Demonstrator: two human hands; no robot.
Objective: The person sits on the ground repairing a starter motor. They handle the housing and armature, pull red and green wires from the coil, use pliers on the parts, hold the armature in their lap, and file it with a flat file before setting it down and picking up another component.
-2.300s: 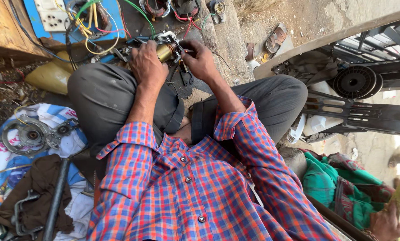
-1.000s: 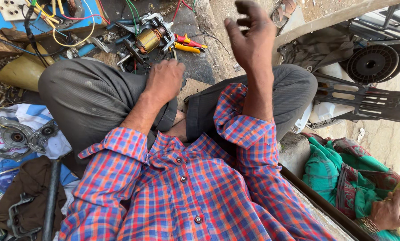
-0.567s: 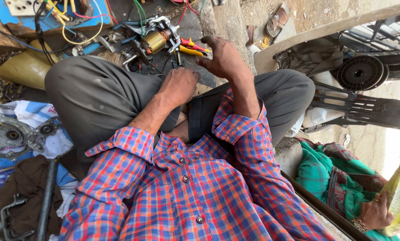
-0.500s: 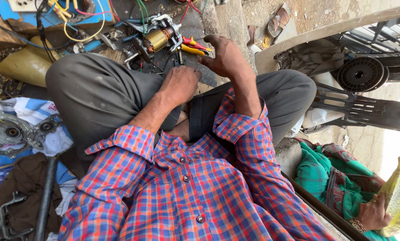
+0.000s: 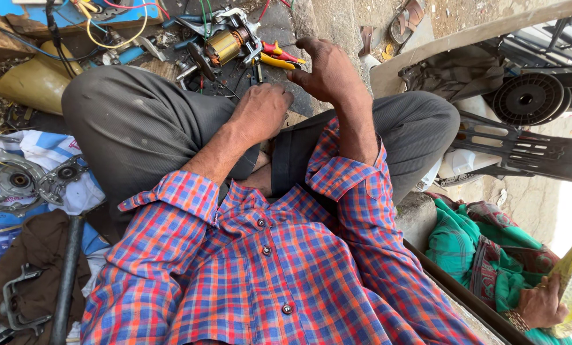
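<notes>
Cluttered ground: motor (image 5: 225, 43), pliers (image 5: 278, 56) beyond right hand (image 5: 327, 67), grip loose, empty; left hand (image 5: 260, 112) curled on knee

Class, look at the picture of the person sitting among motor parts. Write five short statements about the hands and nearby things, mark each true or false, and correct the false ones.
1. The right hand reaches toward the red and yellow pliers. True.
2. The left hand holds a hammer. False: it holds nothing visible and lies by the knee.
3. The small motor has a copper-coloured winding. True.
4. The shirt is plain white. False: it is red and blue checked.
5. The motor rests in the person's lap. False: it lies on the ground ahead.
</notes>
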